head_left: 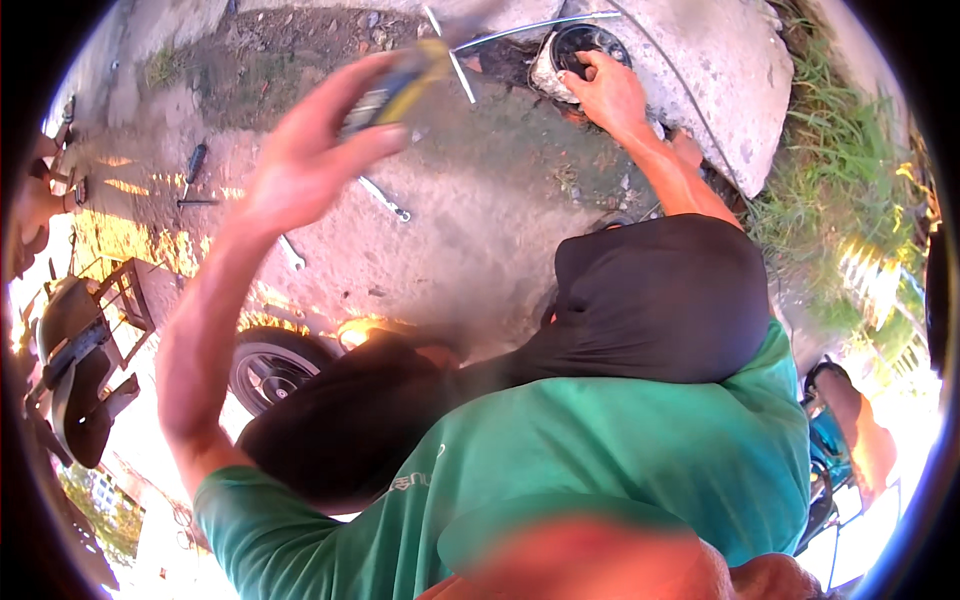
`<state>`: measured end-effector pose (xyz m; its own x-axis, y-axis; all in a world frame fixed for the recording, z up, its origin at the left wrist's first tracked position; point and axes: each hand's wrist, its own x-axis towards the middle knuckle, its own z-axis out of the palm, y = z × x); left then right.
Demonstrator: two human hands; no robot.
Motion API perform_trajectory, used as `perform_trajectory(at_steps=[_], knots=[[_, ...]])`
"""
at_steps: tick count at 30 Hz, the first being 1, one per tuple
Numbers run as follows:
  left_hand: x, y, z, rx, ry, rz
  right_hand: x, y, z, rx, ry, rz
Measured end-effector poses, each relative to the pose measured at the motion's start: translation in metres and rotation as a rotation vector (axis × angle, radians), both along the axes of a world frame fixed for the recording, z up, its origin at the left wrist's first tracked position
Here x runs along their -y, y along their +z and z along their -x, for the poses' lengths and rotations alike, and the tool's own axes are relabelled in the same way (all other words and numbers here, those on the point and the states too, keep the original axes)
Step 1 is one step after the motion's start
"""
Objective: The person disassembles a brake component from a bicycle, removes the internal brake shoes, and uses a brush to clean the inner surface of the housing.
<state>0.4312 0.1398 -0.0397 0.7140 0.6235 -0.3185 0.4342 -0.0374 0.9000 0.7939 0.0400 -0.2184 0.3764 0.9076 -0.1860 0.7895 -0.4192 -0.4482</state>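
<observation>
My left hand [320, 160] is raised at the upper left, fingers round a motion-blurred yellow-and-dark tool [405, 90], too smeared to tell its type. My right hand [610, 95] grips a black round part [598, 45] in a dirty pale holder [548, 75] at the pale slab's edge. Silver rods [535, 27] lie beside it. Below my left hand are a wrench [383, 198] and another wrench [292, 254] on the ground. A screwdriver [194, 165] lies further left.
The pale slab [730, 90], with a dark cable across it, borders grass [840, 200]. At left are a wheel [262, 368], a metal frame [125, 300] and another person's foot [65, 200]. A teal two-wheeler [828, 450] stands at the lower right.
</observation>
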Motion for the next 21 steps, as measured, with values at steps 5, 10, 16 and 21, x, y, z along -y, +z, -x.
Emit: perform_trajectory(at_steps=[5, 10, 16, 21], knots=[[0.03, -0.09, -0.1, -0.077, -0.032, -0.261, -0.004, 0.013, 0.008, -0.043, -0.019, 0.034], [0.046, -0.137, -0.126, -0.047, 0.034, -0.106, 0.0, 0.007, 0.005, -0.042, -0.032, -0.001], [0.035, -0.109, -0.133, -0.085, 0.028, -0.258, 0.004, 0.004, 0.001, -0.027, -0.039, 0.024], [0.036, -0.105, -0.125, 0.086, 0.055, -0.299, 0.003, 0.011, 0.002, -0.082, -0.049, 0.043]])
